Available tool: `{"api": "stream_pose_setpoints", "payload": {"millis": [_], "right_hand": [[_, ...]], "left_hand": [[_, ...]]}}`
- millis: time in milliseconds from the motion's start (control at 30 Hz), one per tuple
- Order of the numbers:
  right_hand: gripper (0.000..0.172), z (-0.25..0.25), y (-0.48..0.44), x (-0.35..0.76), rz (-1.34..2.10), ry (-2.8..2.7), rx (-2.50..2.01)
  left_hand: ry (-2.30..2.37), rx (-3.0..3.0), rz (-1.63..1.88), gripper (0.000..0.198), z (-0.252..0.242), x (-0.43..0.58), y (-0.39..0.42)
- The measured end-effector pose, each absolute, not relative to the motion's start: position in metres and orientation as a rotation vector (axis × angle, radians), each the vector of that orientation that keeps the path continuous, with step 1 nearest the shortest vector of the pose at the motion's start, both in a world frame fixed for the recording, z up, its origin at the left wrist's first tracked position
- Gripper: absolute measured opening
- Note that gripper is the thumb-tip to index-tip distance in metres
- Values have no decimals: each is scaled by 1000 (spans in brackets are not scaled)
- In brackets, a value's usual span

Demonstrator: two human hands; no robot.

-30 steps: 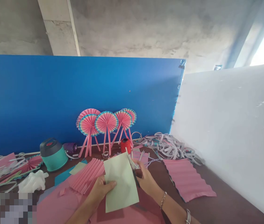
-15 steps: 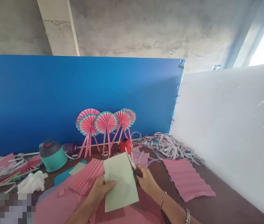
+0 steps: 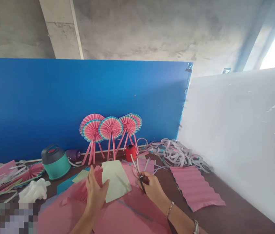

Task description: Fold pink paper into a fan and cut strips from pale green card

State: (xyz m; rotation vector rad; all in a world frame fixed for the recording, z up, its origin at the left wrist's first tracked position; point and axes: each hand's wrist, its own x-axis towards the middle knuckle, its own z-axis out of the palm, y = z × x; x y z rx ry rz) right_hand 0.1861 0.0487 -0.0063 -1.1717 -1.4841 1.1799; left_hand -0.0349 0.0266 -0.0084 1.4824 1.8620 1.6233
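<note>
My left hand (image 3: 95,193) is open, its fingers stretched out beside a pale green sheet of paper (image 3: 116,182). The thumb lies at the sheet's left edge; whether it touches I cannot tell. Black-handled scissors (image 3: 141,178) are in my right hand (image 3: 152,187), blades apart and pointing up and away, just right of the sheet. Large pink paper sheets (image 3: 118,217) spread under both hands. Folded pink paper (image 3: 80,191) lies behind my left hand and is partly hidden by it.
Several pink paper fans (image 3: 110,128) stand against the blue board (image 3: 42,104). A red spool (image 3: 131,152) sits before them. Paper strips (image 3: 176,152) are heaped at the back right, near a wavy pink sheet (image 3: 195,187). To the left are a teal container (image 3: 56,164) and crumpled white material (image 3: 33,191).
My left hand has let go of the pale green sheet and opened. The sheet has shifted away and left, off the scissors. My right hand has barely moved.
</note>
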Motion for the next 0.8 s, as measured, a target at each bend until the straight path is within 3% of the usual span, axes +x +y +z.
{"api": "stream_pose_setpoints", "payload": {"millis": [67, 200, 400, 500, 633, 800], "right_hand": [[34, -5, 46, 184, 1169, -1500, -1208], [23, -7, 41, 179, 1123, -1594, -1206], [14, -5, 31, 170, 930, -1867, -1145], [24, -4, 26, 167, 915, -1952, -1136], [31, -3, 23, 166, 837, -2029, -1188], [28, -5, 33, 176, 824, -1944, -1224]], "left_hand": [[2011, 1815, 1662, 65, -6, -31, 22], [1720, 2340, 1455, 33, -5, -16, 9], [1368, 2389, 1189, 36, -4, 5, -5], [1180, 2382, 1175, 25, -4, 10, -7], [1140, 1980, 1289, 16, -3, 12, -5], [1282, 1075, 1419, 32, 10, -2, 5]]}}
